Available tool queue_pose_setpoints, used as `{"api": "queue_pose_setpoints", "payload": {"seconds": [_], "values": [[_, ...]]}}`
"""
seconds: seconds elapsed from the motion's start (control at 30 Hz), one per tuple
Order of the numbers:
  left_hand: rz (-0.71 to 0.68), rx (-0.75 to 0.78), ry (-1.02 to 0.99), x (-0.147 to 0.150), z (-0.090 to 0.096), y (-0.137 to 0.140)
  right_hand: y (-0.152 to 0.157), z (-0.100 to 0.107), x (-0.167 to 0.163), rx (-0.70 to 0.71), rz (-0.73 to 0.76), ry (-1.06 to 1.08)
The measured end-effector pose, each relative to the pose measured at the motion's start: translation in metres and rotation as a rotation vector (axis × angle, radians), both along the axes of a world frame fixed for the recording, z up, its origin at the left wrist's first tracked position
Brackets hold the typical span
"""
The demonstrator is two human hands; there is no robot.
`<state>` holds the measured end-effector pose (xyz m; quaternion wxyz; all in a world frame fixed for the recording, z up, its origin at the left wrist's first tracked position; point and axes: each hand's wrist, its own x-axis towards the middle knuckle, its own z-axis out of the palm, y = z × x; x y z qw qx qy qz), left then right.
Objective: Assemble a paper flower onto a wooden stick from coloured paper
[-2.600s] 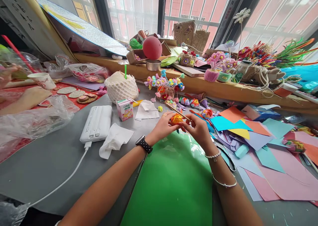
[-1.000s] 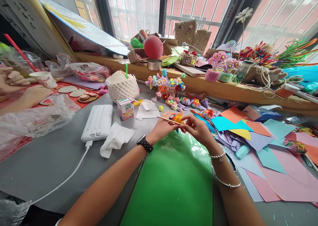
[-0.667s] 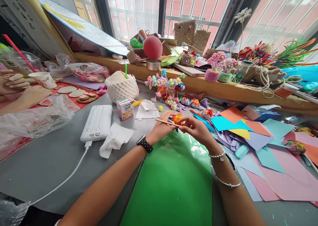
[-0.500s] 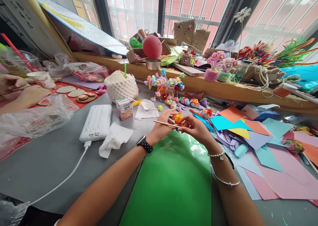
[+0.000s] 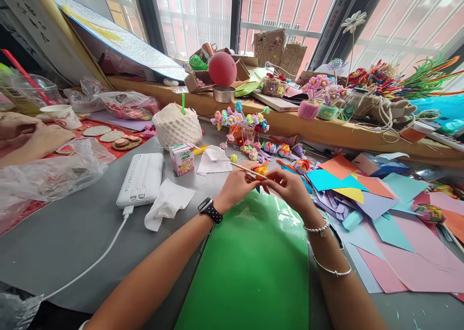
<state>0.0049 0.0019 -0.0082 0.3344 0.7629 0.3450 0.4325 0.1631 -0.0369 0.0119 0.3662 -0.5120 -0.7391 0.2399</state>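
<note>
Over the far end of a green mat, my two hands meet around an orange and yellow paper flower. My left hand is closed on the flower from the left, its lower part hidden by the fingers. A thin wooden stick crosses above the left fingers and runs toward the right fingertips. My right hand is closed in a pinch at the stick's near end, beside the flower. Several folded paper flowers lie just beyond, along with blue paper strips.
Coloured paper sheets spread over the right side. At left lie a white power bank with its cable, crumpled tissue, a small drink carton and a coconut. Another person's hands are at far left.
The stick has tilted and shifted up and right, its left end now higher. My left fingers have turned slightly around the flower. The other things stay put.
</note>
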Motion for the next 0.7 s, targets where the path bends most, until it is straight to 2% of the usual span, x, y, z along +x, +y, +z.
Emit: {"api": "queue_pose_setpoints", "payload": {"seconds": [0.13, 0.23, 0.37, 0.5, 0.57, 0.6, 0.7], "values": [[-0.017, -0.106, -0.072, 0.001, -0.002, 0.001, 0.001, 0.000, -0.004, 0.145, -0.078, -0.145], [-0.021, -0.125, -0.092, 0.002, -0.001, -0.001, 0.002, -0.001, -0.006, 0.189, -0.111, -0.173], [0.014, -0.059, -0.130, 0.001, 0.009, -0.009, 0.001, -0.002, -0.004, 0.176, -0.162, -0.063], [0.212, 0.005, -0.263, -0.003, 0.020, -0.010, -0.001, 0.001, -0.002, 0.135, -0.205, 0.169], [0.284, -0.097, -0.333, -0.005, 0.020, -0.006, -0.002, 0.003, -0.002, 0.116, -0.212, 0.228], [0.256, -0.203, -0.354, -0.006, 0.020, -0.003, -0.003, 0.004, -0.002, 0.111, -0.213, 0.239], [0.058, -0.582, -0.385, -0.006, 0.017, 0.004, -0.003, 0.005, -0.003, 0.087, -0.169, 0.230]]}}
